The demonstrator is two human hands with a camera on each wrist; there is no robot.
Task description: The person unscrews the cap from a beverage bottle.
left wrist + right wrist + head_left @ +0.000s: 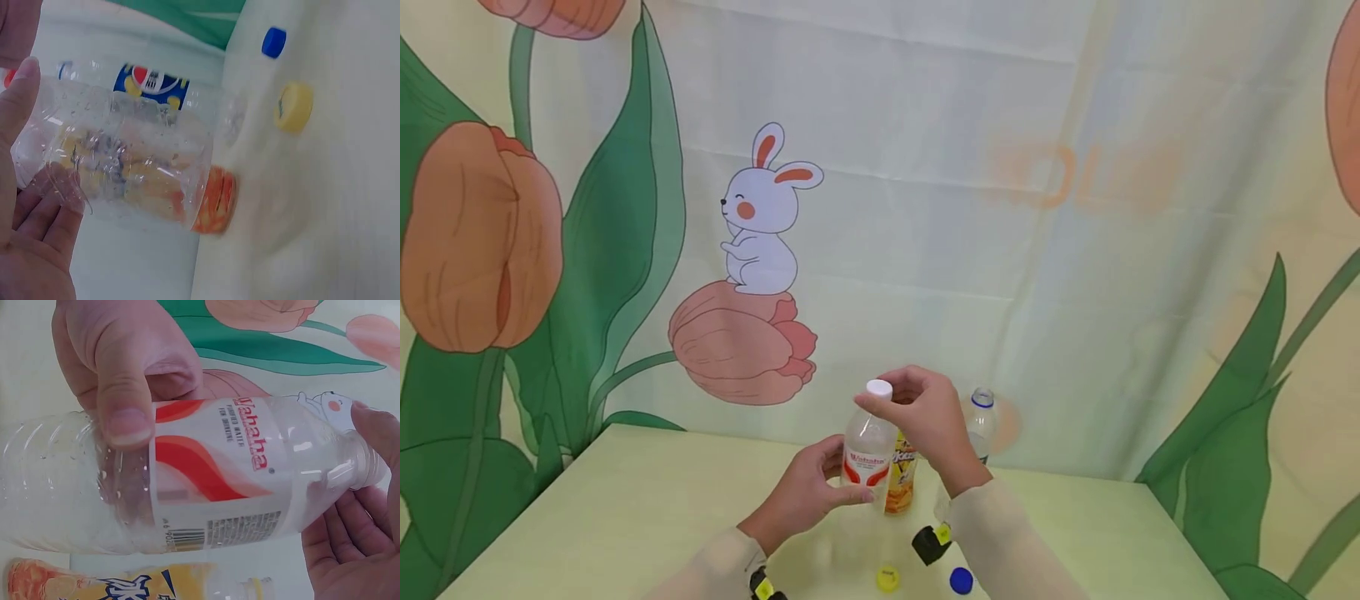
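A clear plastic water bottle (867, 467) with a red-and-white label is held nearly upright above the table. My left hand (808, 492) grips its body, with the thumb across the front near the label's lower edge (169, 494). At the top, my right hand (928, 421) has its thumb and fingers around the white cap (879, 389). In the right wrist view the right hand (359, 544) is at the bottle's neck, and its fingers partly hide that end. Through the clear bottle (131, 156) in the left wrist view, a yellow-and-orange drink bottle (215, 200) shows behind.
Behind the hands stand the yellow-and-orange bottle (900, 475) and a clear, uncapped bottle (982, 417) with a blue neck ring; its blue label (153, 86) shows in the left wrist view. A yellow cap (887, 578) and a blue cap (961, 580) lie on the table nearer me.
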